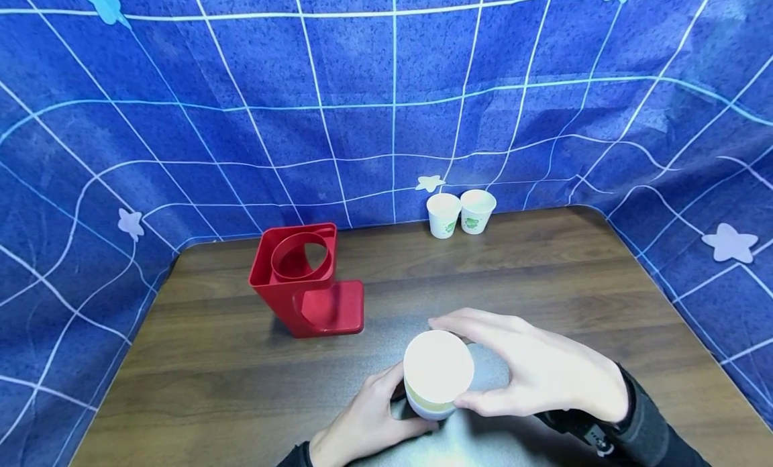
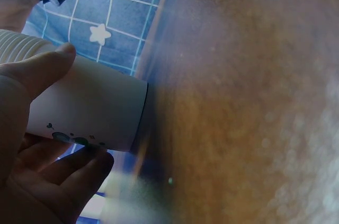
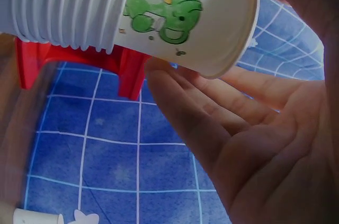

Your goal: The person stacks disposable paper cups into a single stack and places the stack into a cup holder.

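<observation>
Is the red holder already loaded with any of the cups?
No, the red holder shows an empty ring in the head view; both hands grip the stack of cups in front of it.

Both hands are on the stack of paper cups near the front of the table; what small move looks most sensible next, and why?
Probably peel the end cup free: the right hand pinches the closed end of the stack of paper cups while the left hand grips it lower down. Two single cups already stand at the table's far edge, and the red holder stands open.
</observation>
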The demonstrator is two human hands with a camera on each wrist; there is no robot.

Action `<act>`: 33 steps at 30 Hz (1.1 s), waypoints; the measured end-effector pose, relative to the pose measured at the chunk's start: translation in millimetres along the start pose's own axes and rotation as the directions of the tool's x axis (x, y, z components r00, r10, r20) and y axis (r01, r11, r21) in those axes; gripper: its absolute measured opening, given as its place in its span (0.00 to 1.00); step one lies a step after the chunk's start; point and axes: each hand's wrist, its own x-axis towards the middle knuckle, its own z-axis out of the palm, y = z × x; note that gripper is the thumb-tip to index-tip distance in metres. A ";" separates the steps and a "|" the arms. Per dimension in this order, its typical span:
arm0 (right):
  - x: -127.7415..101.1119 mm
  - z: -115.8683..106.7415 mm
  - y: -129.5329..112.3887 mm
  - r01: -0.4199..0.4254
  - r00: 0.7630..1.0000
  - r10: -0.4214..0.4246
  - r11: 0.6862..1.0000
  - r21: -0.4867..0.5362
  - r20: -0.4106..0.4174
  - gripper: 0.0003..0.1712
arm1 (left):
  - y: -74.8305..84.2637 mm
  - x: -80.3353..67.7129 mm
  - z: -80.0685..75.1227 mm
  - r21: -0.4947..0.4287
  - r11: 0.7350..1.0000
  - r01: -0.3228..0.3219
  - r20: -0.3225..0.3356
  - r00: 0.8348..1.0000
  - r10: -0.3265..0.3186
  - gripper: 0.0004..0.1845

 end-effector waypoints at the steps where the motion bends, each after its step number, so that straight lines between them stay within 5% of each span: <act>1: 0.0 0.7 0.4 -0.005 1.000 0.005 1.000 0.000 0.009 0.43 | 0.0 -0.1 0.0 0.000 1.000 -0.004 -0.002 1.000 0.004 0.45; 17: -0.5 6.8 3.4 -0.101 0.990 0.106 0.993 -0.058 0.096 0.43 | -0.3 -0.1 1.3 -0.028 0.999 -0.029 -0.011 1.000 0.029 0.43; 33: 1.3 14.5 4.3 -0.106 0.985 0.114 0.992 -0.069 0.129 0.41 | 0.5 -0.2 0.6 -0.016 0.999 -0.031 -0.014 0.999 0.031 0.39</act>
